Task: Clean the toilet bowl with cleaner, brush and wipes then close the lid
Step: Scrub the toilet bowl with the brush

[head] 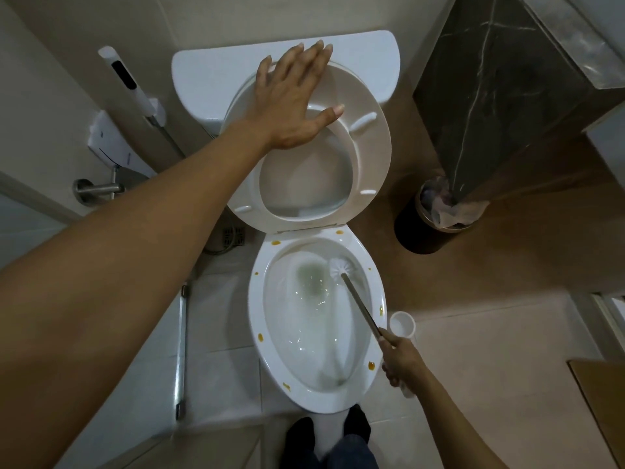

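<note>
The white toilet bowl (338, 397) stands open, with several orange-brown spots on its rim and greenish water inside. Its seat and lid (368, 154) are raised against the tank (209, 69). My left hand (292, 103) lies flat with spread fingers on the top of the raised seat, holding nothing. My right hand (402, 360) grips the metal handle of a toilet brush (340, 267), whose white bristle head rests inside the bowl against its far right wall.
A white brush holder (402, 324) stands on the floor right of the bowl. A dark bin (426, 228) with a bag sits further back, under a dark marble counter (500, 89). A bidet sprayer (126, 79) and paper holder (98, 189) hang left. My feet (328, 438) are below.
</note>
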{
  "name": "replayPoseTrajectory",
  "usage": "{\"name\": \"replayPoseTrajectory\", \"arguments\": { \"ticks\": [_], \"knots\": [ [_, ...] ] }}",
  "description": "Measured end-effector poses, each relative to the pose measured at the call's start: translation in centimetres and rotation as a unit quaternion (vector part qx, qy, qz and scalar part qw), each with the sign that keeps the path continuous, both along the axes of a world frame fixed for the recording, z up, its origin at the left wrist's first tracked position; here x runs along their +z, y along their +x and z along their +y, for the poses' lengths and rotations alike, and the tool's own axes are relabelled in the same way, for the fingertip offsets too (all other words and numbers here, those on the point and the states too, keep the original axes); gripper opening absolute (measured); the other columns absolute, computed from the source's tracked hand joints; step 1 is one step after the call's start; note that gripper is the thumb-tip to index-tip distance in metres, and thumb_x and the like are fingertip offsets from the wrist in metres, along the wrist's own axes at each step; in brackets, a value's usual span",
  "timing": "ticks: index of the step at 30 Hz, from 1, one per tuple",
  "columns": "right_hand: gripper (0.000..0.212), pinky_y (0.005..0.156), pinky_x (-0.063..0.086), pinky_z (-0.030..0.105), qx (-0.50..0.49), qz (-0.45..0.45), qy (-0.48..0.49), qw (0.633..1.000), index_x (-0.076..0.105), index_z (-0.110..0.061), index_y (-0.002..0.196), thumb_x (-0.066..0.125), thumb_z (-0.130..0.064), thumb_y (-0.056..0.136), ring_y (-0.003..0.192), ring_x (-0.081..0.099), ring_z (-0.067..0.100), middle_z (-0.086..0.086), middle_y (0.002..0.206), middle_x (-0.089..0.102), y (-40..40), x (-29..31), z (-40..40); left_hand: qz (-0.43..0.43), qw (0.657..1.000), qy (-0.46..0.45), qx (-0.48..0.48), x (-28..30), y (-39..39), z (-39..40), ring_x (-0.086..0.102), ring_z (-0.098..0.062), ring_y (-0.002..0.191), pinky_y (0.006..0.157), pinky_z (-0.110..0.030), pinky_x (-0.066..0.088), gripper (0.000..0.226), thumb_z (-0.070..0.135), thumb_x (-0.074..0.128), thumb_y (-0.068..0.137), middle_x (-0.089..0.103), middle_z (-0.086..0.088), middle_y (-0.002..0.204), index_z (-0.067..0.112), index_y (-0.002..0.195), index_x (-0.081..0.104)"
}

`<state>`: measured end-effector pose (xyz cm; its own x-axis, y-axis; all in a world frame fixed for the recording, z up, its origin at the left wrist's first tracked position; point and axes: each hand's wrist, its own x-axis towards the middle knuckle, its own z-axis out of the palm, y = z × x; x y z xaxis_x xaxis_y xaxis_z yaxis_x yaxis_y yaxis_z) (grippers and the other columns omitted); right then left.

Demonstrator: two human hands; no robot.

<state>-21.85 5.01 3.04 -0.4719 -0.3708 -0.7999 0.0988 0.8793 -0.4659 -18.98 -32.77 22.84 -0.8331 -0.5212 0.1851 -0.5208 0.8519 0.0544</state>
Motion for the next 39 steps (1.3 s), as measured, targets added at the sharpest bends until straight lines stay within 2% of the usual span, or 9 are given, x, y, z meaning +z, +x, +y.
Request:
{"name": "replayPoseTrajectory", "arguments": {
  "ticks": [9,12,15,19,23,26,29,32,39],
  "knots": [
    [0.039,0.040,0.038,0.023,0.009,0.030,-0.003,1.000,0.048,-0.016,0.139,0.035,-0.022,0.103,0.049,0.044,0.018,0.007,0.069,0.054,0.9,0.2,-2.8,-0.005,1.000,-0.003,0.001,0.1,0.0,0.1,0.000,-0.021,0.147,0.115,-0.051,-0.001,0.081,0.068,0.024,0.089,0.001,0.002,0.160,0.024,0.153,0.000],
    [0.036,0.049,0.037,0.025,0.067,0.069,0.032,0.995,0.052,-0.015,0.133,0.035,-0.019,0.102,0.058,0.046,0.017,0.007,0.083,0.057,0.5,0.7,-1.7,-0.003,1.000,-0.002,0.000,0.1,0.0,0.1,0.000,-0.022,0.147,0.115,-0.051,-0.001,0.080,0.067,0.025,0.090,0.001,0.001,0.160,0.024,0.153,0.000],
    [0.033,0.052,0.039,0.027,0.144,0.103,0.077,0.981,0.056,-0.017,0.125,0.035,-0.015,0.099,0.064,0.047,0.018,0.004,0.080,0.054,-0.3,1.4,0.7,-0.001,1.000,0.003,-0.002,0.2,0.1,0.1,0.000,-0.022,0.147,0.115,-0.051,-0.001,0.080,0.067,0.026,0.090,0.002,0.001,0.160,0.023,0.153,0.000],
    [0.025,0.057,0.054,0.032,0.196,0.067,0.175,0.963,0.055,-0.015,0.116,0.037,-0.019,0.099,0.060,0.049,0.016,0.004,0.081,0.053,-1.3,2.1,2.3,-0.001,1.000,0.006,-0.004,0.3,0.2,0.2,0.000,-0.022,0.147,0.115,-0.051,-0.001,0.080,0.066,0.026,0.090,0.001,0.002,0.160,0.023,0.153,0.000],
    [0.036,0.047,0.043,0.022,0.216,-0.008,0.200,0.956,0.055,-0.018,0.130,0.040,-0.012,0.098,0.047,0.043,0.010,0.001,0.069,0.050,-1.2,2.5,2.1,-0.001,1.000,0.001,-0.002,0.2,0.1,0.2,0.000,-0.022,0.147,0.115,-0.051,-0.001,0.080,0.066,0.025,0.091,0.002,0.001,0.160,0.023,0.153,0.000],
    [0.031,0.043,0.032,0.022,0.181,-0.091,0.197,0.959,0.058,-0.018,0.126,0.041,-0.018,0.101,0.042,0.032,0.008,-0.001,0.057,0.039,-0.3,2.9,2.0,-0.004,1.000,0.003,-0.004,0.2,0.1,0.1,0.001,-0.022,0.147,0.115,-0.051,-0.001,0.080,0.066,0.025,0.091,0.002,0.001,0.160,0.023,0.153,0.000],
    [0.025,0.043,0.028,0.019,0.132,-0.158,0.199,0.958,0.062,-0.020,0.118,0.045,-0.022,0.099,0.043,0.030,0.007,0.000,0.060,0.037,-0.5,3.6,1.7,-0.006,1.000,0.003,0.000,0.2,0.1,0.1,0.000,-0.023,0.147,0.115,-0.051,-0.001,0.080,0.066,0.025,0.091,0.002,0.000,0.161,0.023,0.153,0.000],
    [0.026,0.042,0.027,0.017,0.151,-0.208,0.194,0.947,0.063,-0.029,0.118,0.047,-0.024,0.098,0.047,0.030,0.006,0.001,0.063,0.038,-1.1,4.0,1.7,-0.008,1.000,-0.001,-0.001,0.1,0.1,0.1,0.001,-0.023,0.147,0.115,-0.051,0.000,0.080,0.067,0.024,0.091,0.002,-0.001,0.161,0.022,0.153,0.000],
    [0.037,0.043,0.030,0.019,0.145,-0.184,0.103,0.967,0.048,-0.031,0.138,0.042,-0.032,0.102,0.044,0.031,0.006,0.001,0.063,0.039,1.2,1.6,3.0,-0.012,1.000,-0.005,0.000,0.1,0.0,0.1,0.001,-0.025,0.147,0.115,-0.052,0.000,0.082,0.068,0.021,0.089,0.003,-0.003,0.160,0.021,0.153,0.001]
  ]
}}
